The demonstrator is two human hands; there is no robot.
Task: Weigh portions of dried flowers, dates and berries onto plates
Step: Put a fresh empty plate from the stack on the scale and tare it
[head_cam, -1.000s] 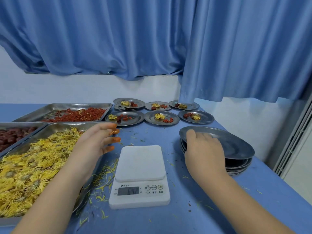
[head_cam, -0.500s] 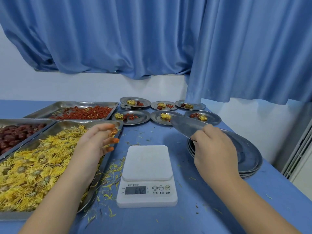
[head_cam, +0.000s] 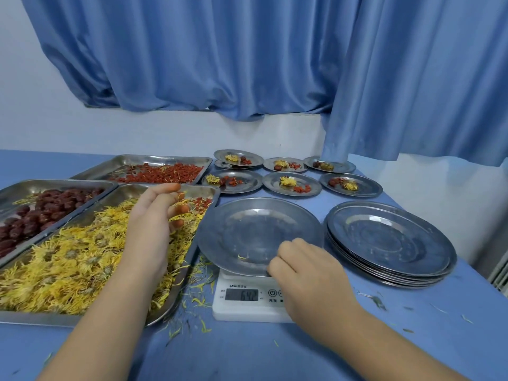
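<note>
An empty steel plate (head_cam: 255, 232) sits on the white scale (head_cam: 242, 303), whose display shows 642. My right hand (head_cam: 305, 270) is at the plate's near rim, fingers curled and pinching the edge. My left hand (head_cam: 149, 226) hovers over the tray (head_cam: 33, 318) of yellow dried flowers (head_cam: 68, 265), fingers loosely bent, with nothing plainly held. Dark red dates (head_cam: 41, 213) fill a tray at far left. Red berries (head_cam: 165, 173) lie in a tray behind.
A stack of empty steel plates (head_cam: 390, 240) stands right of the scale. Several filled small plates (head_cam: 291, 185) line the back of the blue table (head_cam: 275, 353). Loose petals lie around the scale. Blue curtains hang behind; the table edge runs along the right.
My right hand lifted the top plate off the stack and carried it left onto the scale. My left hand stayed over the flower tray.
</note>
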